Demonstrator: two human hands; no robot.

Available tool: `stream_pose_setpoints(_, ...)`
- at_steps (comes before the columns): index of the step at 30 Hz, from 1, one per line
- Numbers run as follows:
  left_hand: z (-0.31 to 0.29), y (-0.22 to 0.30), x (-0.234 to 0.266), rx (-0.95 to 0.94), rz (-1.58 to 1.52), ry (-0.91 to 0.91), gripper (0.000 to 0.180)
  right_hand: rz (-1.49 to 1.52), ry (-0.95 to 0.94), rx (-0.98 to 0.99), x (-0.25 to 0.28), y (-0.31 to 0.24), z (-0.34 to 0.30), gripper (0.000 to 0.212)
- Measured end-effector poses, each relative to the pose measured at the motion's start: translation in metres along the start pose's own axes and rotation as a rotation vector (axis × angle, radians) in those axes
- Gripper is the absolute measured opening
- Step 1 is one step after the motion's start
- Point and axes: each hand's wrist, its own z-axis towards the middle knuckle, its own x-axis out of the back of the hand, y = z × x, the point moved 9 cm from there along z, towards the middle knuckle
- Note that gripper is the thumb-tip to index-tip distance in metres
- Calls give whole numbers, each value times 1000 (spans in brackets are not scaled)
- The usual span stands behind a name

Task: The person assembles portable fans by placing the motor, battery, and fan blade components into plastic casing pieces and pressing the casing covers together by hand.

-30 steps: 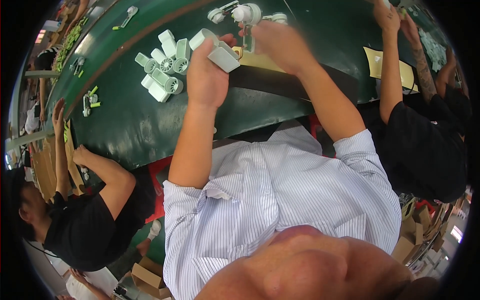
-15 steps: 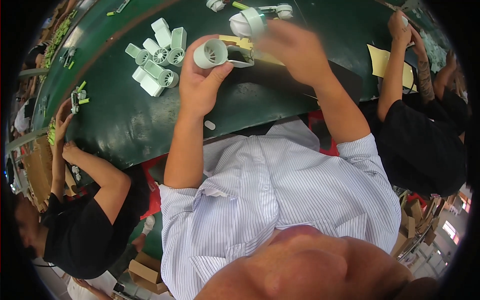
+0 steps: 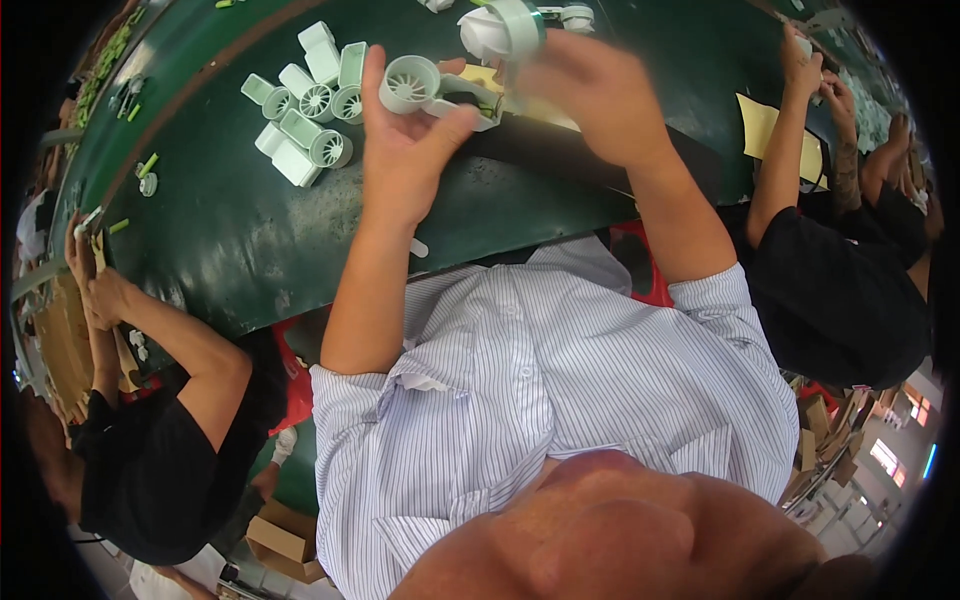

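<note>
My left hand (image 3: 405, 150) is closed around a pale green plastic housing (image 3: 409, 84), a short round tube with a spoked grille inside. From the tube a hollow handle part (image 3: 475, 113) sticks out to the right, over the thumb, with something dark and yellow-green inside it. Motion blurs the fingers of my right hand (image 3: 590, 95), raised to the right of the handle. Just beyond those fingers are a pale ring (image 3: 517, 28) and a white bladed part (image 3: 484, 35); whether the hand touches the ring is unclear.
Several similar housings (image 3: 316, 101) lie in a cluster on the green table (image 3: 250, 220), left of my left hand. A dark mat (image 3: 545, 150) and yellow sheet lie under my hands. A small white oval piece (image 3: 419, 247) sits near the edge. Co-workers' hands (image 3: 105, 297) work at both sides.
The housing in my left hand has tilted a little, showing more of its grille. My right hand stays blurred close by. The left co-worker's hands have moved outward to the left with a part.
</note>
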Motion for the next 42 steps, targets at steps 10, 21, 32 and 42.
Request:
stream_pose_setpoints(10,-8,-23,-9,166,-56,51,45,124,-48,-97,-2,2,8,31)
stream_pose_setpoints(21,-8,-23,-16,106,-232,110,20,171,-59,-138,-9,7,5,31)
stream_pose_setpoints(32,-10,-29,-31,278,-324,-183,23,99,-75,82,-13,-6,5,35)
stream_pose_setpoints(42,-10,-29,-10,188,-324,13,30,-82,-21,78,-22,5,-1,36)
